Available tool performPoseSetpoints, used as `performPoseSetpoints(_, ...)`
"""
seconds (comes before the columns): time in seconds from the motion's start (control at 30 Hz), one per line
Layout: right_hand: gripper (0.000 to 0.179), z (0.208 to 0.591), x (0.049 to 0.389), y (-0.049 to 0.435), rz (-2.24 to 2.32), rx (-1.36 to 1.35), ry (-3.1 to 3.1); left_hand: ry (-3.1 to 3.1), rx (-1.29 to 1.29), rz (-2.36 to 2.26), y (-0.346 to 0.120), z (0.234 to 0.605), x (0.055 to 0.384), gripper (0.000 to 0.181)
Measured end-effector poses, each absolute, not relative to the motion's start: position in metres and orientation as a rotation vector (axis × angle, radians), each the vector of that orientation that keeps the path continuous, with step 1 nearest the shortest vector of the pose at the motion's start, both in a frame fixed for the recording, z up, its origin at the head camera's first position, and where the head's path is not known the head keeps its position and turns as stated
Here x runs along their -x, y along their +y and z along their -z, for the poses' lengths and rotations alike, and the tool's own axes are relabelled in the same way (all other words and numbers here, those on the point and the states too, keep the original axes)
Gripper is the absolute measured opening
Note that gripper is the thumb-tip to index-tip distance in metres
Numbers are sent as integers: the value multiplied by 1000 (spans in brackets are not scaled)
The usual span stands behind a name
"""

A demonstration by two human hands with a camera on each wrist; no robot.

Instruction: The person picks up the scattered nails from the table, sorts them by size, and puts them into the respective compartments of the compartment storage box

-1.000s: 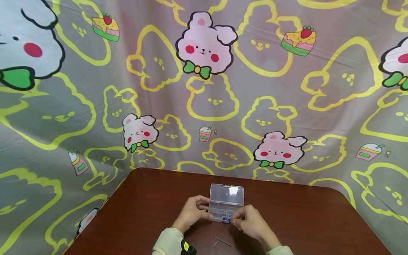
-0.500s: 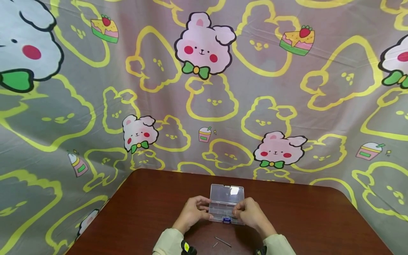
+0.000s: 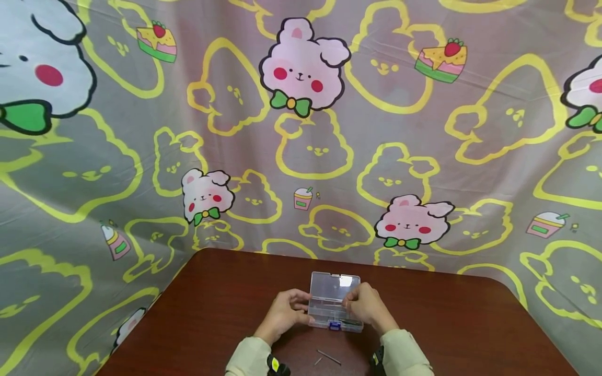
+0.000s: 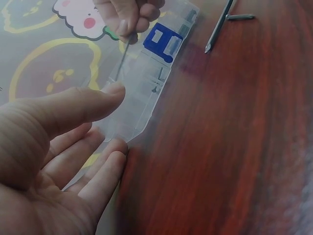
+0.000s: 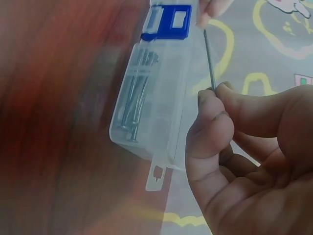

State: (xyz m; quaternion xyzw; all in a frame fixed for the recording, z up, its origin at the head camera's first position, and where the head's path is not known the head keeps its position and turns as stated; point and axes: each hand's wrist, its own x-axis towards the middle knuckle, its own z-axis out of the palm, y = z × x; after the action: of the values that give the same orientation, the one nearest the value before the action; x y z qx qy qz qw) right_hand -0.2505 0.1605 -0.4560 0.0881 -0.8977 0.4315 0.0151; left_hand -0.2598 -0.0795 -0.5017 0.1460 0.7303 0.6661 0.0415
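A clear plastic compartment box (image 3: 321, 312) lies on the table with its lid (image 3: 328, 285) tipped back. My left hand (image 3: 284, 312) grips its left end, thumb at the near corner and fingers along the side. Over the back right compartments is my right hand (image 3: 368, 304), pinching a thin nail (image 5: 209, 58) between thumb and forefinger; the nail points left across the box. Several long nails (image 5: 134, 98) lie in the front right compartment. Small dark pieces of hardware (image 4: 155, 88) show in a front compartment further left. A blue latch (image 3: 334, 325) sits on the front wall.
On the dark red wooden table (image 3: 235, 292), nearer the body, lie a long nail (image 3: 329, 356) and a shorter one (image 3: 317, 360). A patterned curtain (image 3: 254, 235) stands behind the table and on both sides.
My right hand has moved from the front right corner by the latch back over the rear compartments, uncovering the nails in front. The left hand keeps its hold on the box.
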Motion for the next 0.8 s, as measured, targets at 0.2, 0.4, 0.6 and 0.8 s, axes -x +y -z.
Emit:
performPoseSetpoints(0.2, 17, 454, 255, 158, -1172, -270, -2823, 2259, -444, -2021, -79, 503, 260, 53)
performPoseSetpoints(0.4, 16, 453, 256, 157, -1081, -270, -2832, 2259, -453, -2019, -78, 502, 261, 53)
performPoseSetpoints(0.6, 15, 452, 256, 155, -1039, -274, -2832, 2263, -452, -2014, -79, 501, 261, 53)
performPoseSetpoints(0.8, 12, 450, 254, 158, -1043, -265, -2837, 2263, -447, -2015, -79, 502, 260, 53)
